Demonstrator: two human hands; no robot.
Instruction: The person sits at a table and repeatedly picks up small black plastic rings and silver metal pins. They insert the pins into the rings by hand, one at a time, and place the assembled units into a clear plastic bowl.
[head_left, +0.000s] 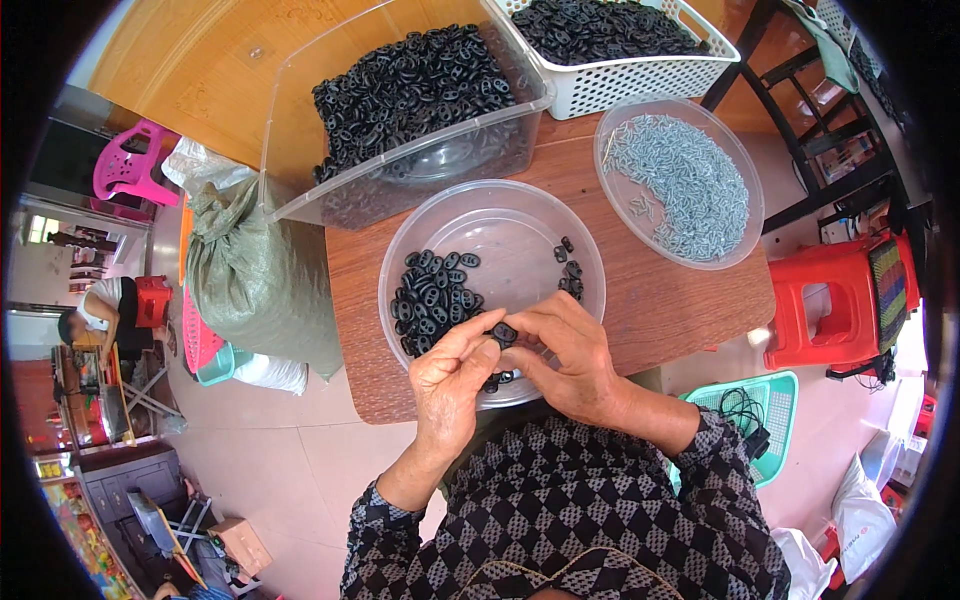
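Over the near edge of a round clear tub (592, 225), my two hands meet at a small black oval plastic piece (504, 335). My left hand (445, 388) pinches it between thumb and fingertips. From the other side, my right hand (572, 365) closes its fingers on the same piece; whether a screw is in those fingers is hidden. Inside the tub, many black two-hole pieces (432, 292) are heaped at the left. A few darker pieces (569, 278) lie apart at its right side, and some show below my hands.
A clear bin (400, 165) of black pieces and a white basket (640, 85) of more stand behind. Small silvery screws (690, 185) fill a round tub at the right of the wooden table (365, 375). A green sack (260, 270) leans at the left; red stools (830, 305) stand right.
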